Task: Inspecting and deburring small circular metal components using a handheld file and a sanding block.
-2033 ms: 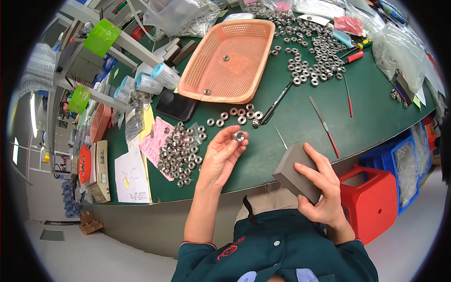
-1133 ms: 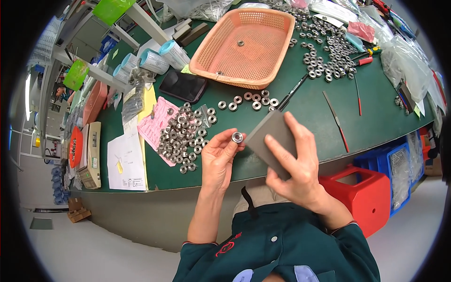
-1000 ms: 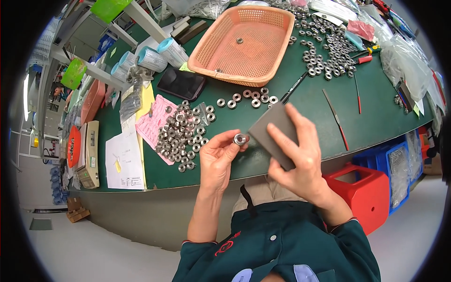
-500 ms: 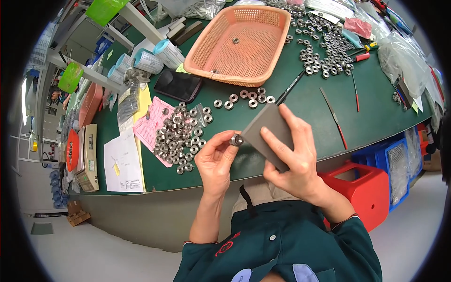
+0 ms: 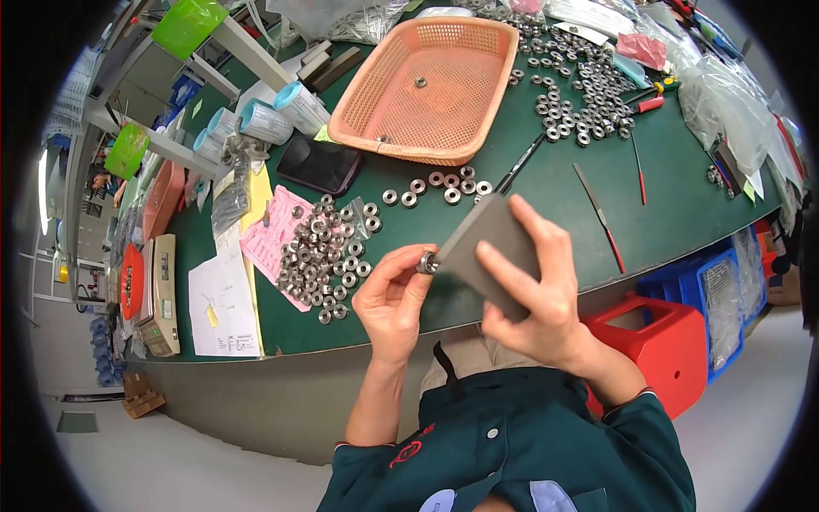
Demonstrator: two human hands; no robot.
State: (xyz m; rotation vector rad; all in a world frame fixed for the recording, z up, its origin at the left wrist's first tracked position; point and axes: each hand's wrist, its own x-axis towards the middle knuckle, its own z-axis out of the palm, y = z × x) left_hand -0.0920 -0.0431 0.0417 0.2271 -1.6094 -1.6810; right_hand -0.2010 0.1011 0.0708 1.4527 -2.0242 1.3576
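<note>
Between thumb and fingers my left hand (image 5: pixel 394 294) pinches a small metal ring (image 5: pixel 428 263). My right hand (image 5: pixel 542 286) grips a flat grey rectangular block (image 5: pixel 490 252), fingers stretched over its upper face and thumb below. A corner of the block touches or nearly touches the ring; the exact contact is hard to make out. Left of my hands a heap of similar metal rings (image 5: pixel 320 252) lies partly on a pink sheet (image 5: pixel 266 226). A short row of rings (image 5: pixel 417 185) rests beyond my hands, beside a black pen (image 5: pixel 522 162) partly hidden by the block.
An orange plastic basket (image 5: pixel 486 111) with a couple of rings stands at the back. Many more rings (image 5: pixel 589 102) spread at the far right, near a red-handled file (image 5: pixel 604 224). A phone (image 5: pixel 320 162) lies left of the basket. A red stool (image 5: pixel 674 358) stands at the table edge.
The block has shifted slightly and its tilt has changed against the ring. Both hands keep their hold. The whole view has moved a little.
</note>
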